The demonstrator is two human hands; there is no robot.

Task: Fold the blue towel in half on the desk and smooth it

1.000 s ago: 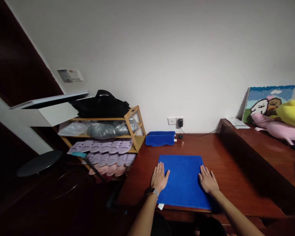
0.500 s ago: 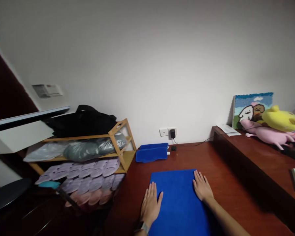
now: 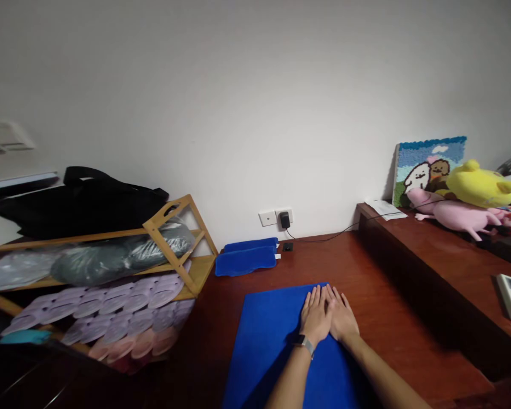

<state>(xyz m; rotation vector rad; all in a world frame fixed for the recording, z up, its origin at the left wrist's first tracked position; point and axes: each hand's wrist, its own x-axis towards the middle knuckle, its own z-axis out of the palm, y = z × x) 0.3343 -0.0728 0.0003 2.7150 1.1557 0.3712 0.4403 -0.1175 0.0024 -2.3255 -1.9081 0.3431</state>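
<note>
Blue cloth (image 3: 259, 346): being spread flat on the desk (image 3: 402, 309), at 6 o'clock in the view; its near end is being cut off by the lower border.
Left hand (image 3: 317, 319): being rested palm down on the cloth, toward its 1 o'clock corner; a watch (image 3: 305, 343) is being worn on the wrist.
Right hand (image 3: 343, 319): being laid palm down just beside the left hand and touching it, over the cloth's 2 o'clock side; the cloth's edge is being hidden there.
Fingers (image 3: 313, 296): on the left, being held straight and narrow together; on the right, being extended slightly apart; nothing is being gripped by either hand.
Folded blue cloths (image 3: 246, 262): being stacked close together on the desk, at 11 o'clock from the spread cloth.
Wooden rack (image 3: 204, 274): being seen at 8 o'clock in the view, with slippers (image 3: 138, 298) being carried low and a black bag (image 3: 93, 201) being borne on top.
Black plug (image 3: 285, 220): being held in the wall socket, at 12 o'clock beyond the cloth.
Plush toys (image 3: 479, 184): being propped at 3 o'clock in the view, in front of a dog picture (image 3: 430, 165).
</note>
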